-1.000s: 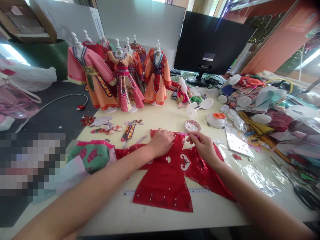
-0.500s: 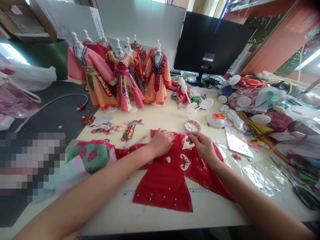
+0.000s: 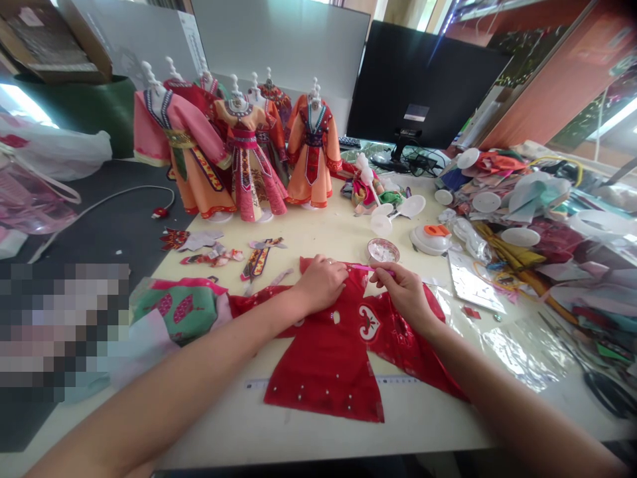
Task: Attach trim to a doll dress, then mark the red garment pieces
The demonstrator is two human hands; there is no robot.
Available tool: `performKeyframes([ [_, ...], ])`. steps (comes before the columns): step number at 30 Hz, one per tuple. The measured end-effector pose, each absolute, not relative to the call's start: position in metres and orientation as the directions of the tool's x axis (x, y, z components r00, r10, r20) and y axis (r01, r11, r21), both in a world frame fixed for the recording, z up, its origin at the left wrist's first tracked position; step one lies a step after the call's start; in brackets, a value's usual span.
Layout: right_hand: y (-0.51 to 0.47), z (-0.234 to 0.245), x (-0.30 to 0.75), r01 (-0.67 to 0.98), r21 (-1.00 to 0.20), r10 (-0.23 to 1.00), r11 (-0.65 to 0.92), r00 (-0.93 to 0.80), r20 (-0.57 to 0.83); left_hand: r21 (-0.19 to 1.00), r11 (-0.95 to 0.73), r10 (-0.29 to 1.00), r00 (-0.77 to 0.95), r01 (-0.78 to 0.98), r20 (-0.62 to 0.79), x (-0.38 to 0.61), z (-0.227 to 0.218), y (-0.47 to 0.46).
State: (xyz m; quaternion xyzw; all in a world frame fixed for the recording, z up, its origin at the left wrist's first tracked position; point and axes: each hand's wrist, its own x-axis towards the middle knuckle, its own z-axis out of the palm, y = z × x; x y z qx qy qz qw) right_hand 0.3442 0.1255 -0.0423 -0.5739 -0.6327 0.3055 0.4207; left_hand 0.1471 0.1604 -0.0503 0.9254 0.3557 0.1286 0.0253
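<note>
A red doll robe [image 3: 328, 365] lies spread flat on the table, with its sleeves out to both sides. Small pearl-like beads dot its lower hem, and a white-outlined motif [image 3: 369, 323] sits on its right side. My left hand [image 3: 322, 282] presses on the upper part of the robe, its fingers closed on the cloth near the top edge. Between the fingertips of my right hand [image 3: 402, 287] is a slim pink pen-like tool [image 3: 362, 267], its thin end pointing left to the cloth by my left fingers. Close behind my right hand stands a small dish of white bits [image 3: 383, 251].
Several dressed doll stands [image 3: 256, 159] rise at the back left, beside a black monitor [image 3: 423, 86]. Fabric scraps and white discs [image 3: 547, 232] pile up at right, with scissors [image 3: 607, 392] nearby. A ruler [image 3: 398, 380] lies partly under the robe. Green cloth [image 3: 192, 309] lies left.
</note>
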Motion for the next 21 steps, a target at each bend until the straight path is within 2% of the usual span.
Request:
performKeyframes([
  [21,0.1213,-0.0323,0.3497,0.492,-0.857,0.98,0.154,0.037,0.197,0.092,-0.753,0.656,0.731,0.652,0.189,0.1529,-0.044,0.159],
])
